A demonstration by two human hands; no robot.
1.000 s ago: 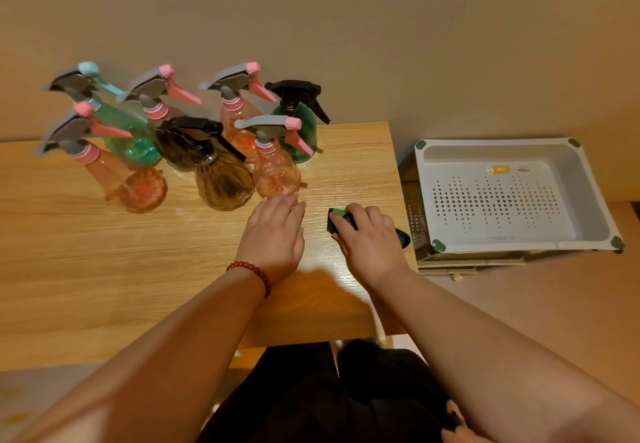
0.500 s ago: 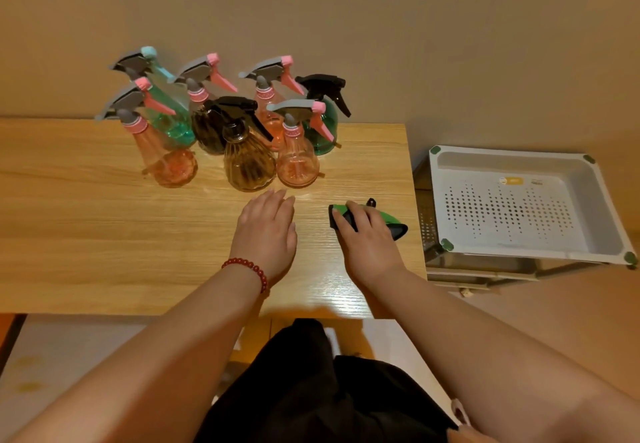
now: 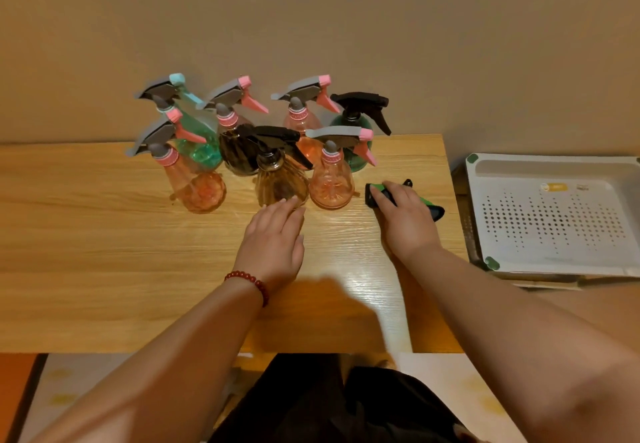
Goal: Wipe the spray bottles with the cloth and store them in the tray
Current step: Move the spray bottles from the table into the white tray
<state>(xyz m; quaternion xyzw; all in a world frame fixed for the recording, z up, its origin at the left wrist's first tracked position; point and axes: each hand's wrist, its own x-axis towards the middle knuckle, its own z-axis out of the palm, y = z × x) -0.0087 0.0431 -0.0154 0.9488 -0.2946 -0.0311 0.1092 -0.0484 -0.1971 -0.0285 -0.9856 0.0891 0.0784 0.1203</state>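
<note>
Seven coloured plastic spray bottles [image 3: 331,182] are grouped on the wooden worktop [image 3: 86,234]. The left hand [image 3: 273,241] is laid flat, fingers straight; a green-and-black cloth [image 3: 435,211] is covered by the right hand [image 3: 405,224], grip unclear.

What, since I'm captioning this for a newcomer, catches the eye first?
A cluster of pink, green and brown spray bottles at the back of the wooden table. Right of the table sits a white tray with a holed floor. The right hand rests on a green and black cloth.
</note>
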